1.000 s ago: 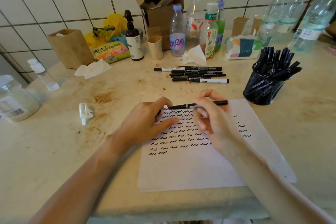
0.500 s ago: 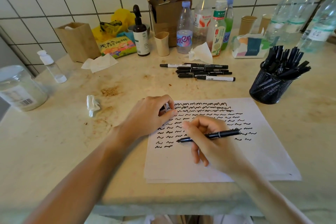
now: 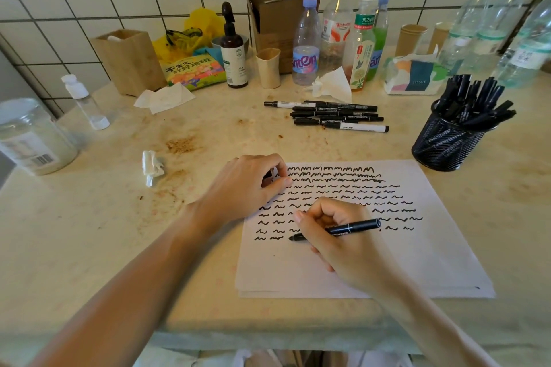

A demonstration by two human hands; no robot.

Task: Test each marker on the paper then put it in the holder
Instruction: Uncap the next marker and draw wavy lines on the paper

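Stained counter (image 3: 89, 232) underneath, your right hand (image 3: 343, 244) is gripping the marker (image 3: 351, 228); your left hand (image 3: 247, 188), curled over its cap, is steadying the paper (image 3: 417, 262); keep strokes short.

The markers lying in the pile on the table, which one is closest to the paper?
The white-barrelled marker at the pile's front edge lies closest to the paper; the other loose markers lie behind it, towards the bottles.

The paper (image 3: 417, 253) lies on the surface (image 3: 89, 232), both hands on it: left hand (image 3: 247, 185) at its far left corner, right hand (image 3: 343, 241) nearer. Behind the paper lie loose markers (image 3: 328, 116); the holder (image 3: 444, 143) stands at its far right. Bottles (image 3: 307, 45) line the wall.
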